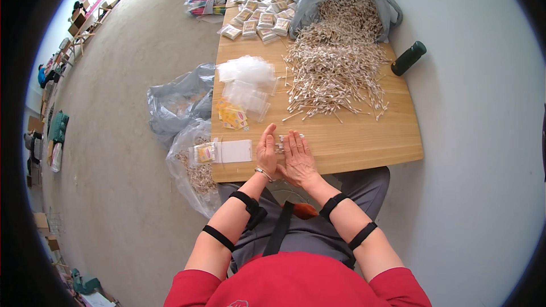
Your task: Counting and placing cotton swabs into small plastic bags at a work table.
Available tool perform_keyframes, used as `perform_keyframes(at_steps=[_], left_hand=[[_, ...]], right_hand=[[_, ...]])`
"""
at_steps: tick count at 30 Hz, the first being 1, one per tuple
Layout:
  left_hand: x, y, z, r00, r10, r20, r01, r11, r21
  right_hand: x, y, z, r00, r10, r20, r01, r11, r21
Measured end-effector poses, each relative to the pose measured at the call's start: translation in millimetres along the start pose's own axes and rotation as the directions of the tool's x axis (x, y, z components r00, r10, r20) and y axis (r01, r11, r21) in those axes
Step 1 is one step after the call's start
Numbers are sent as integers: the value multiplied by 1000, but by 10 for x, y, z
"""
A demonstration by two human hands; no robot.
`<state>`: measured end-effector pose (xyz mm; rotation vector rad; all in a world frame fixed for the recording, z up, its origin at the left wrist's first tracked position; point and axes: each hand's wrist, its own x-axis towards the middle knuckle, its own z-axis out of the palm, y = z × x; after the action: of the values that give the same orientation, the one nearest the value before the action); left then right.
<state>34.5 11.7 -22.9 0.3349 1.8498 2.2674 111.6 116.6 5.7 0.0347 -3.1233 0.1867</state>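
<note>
Flanking a small bunch of slender tan-stemmed cotton swabs with white tips [280, 143], two bare hands meet near the front edge of the pale wood-grain desk [364, 142]. The left hand [266, 150] stands on its edge, fingers straight and together, palm turned toward the bunch. The right hand [298, 159] lies nearly flat, palm down, fingers extended over part of it. Neither is curled into a grip; how firmly they press cannot be told, as the palms are hidden.

Each swab should be almost weightless, with a thin, stiff stem that may snap if bent and soft tips that could fluff or flatten. Loose stems are likely to roll and slide over one another, so the bunch is best held around the middle of the stems, with flat palms evening the ends.

Only white tips and short lengths of stem show, between the hands and just past the right fingertips; the rest is covered. Farther back, a broad heap of similar swabs [335, 68] lies tangled in all directions, spilling from a grey translucent plastic bag [392, 14]. Left of the left hand sits a clear swab packet with a yellow label [205, 152].
</note>
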Motion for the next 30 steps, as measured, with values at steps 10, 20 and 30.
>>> perform_keyframes(at_steps=[10, 20, 30], left_hand=[[11, -33, -5, 1000, 15, 14, -15, 1000, -13], [-18, -26, 1, 998, 25, -60, -25, 1000, 16], [-3, -38, -2, 998, 1, -63, -10, 991, -137]], right_hand=[[147, 39, 47, 997, 10, -75, -7, 999, 43], [-240, -84, -115, 995, -27, 92, 21, 998, 66], [35, 126, -2, 993, -1, -118, 12, 996, 92]])
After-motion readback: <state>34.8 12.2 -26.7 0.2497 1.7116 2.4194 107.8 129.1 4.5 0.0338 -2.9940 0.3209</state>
